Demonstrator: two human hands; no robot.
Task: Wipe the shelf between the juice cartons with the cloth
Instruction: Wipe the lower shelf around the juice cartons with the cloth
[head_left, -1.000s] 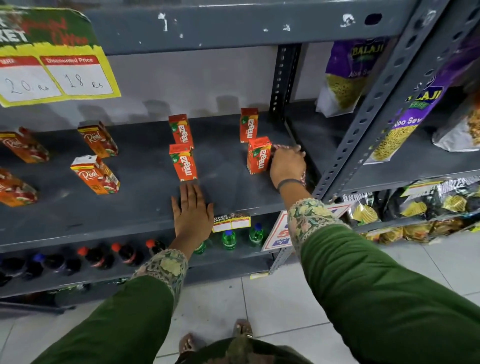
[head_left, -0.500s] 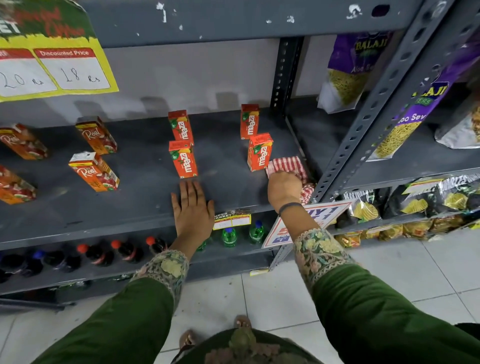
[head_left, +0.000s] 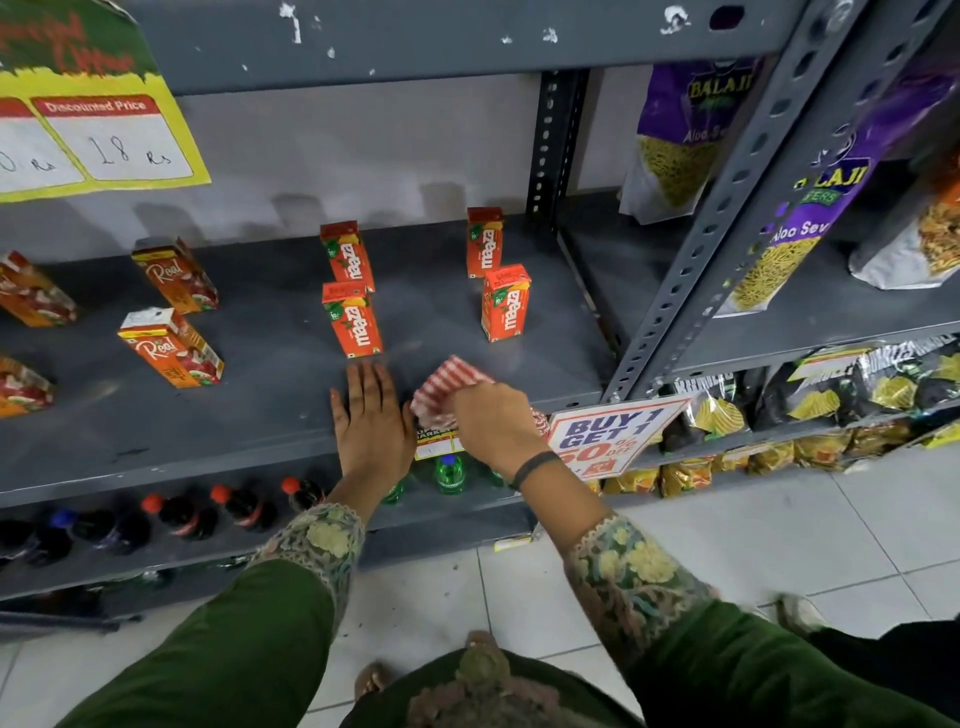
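Though sparsely stocked, still showed much bare grey shelf left to wipe. Near its right end, two short columns of juice cartons: left pair, right pair, with an open lane between them running to the back edge.

Within the last second, shifted from the right edge, beside the front carton of the right pair, to the front edge at the mouth of that lane: red-and-white checked cloth, bunched, lying partly on the shelf. Pinched from above by the right hand, fingers curled over it. Left hand kept spread flat, palm down, on the front edge just in front of the left pair.

Judged: right-hand strip likely done, lane between cartons next; push straight back, clear of both columns.
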